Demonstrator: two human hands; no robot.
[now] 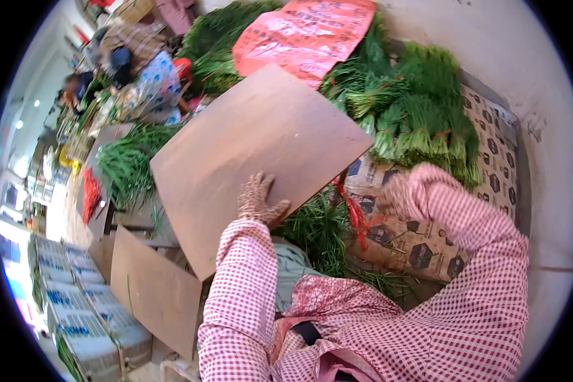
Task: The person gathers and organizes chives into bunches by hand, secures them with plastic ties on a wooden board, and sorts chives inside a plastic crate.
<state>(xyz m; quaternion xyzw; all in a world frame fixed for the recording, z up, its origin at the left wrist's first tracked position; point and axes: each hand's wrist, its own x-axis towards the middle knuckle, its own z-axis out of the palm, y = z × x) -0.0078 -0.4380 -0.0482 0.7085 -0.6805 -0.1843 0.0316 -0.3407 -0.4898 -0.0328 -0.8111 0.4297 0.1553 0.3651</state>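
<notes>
My left hand [260,198], in a patterned glove, lies with its fingers spread on a broad brown wooden board [261,137]. To the right, my right hand [398,196] is over printed cardboard [420,248]. It is smeared by motion, so I cannot make out its fingers or whether they hold anything. Close to it, a bunch of red ties [356,216] hangs at the board's right edge. Loose green stalks [315,232] lie below the board, in front of my body.
Tied green bundles [420,124] are stacked by the wall, partly under a pink plastic sheet [305,38]. More greens [130,159] lie left of the board. A second board [153,290] and white printed boxes [83,312] stand at lower left. Another person [76,89] is at far left.
</notes>
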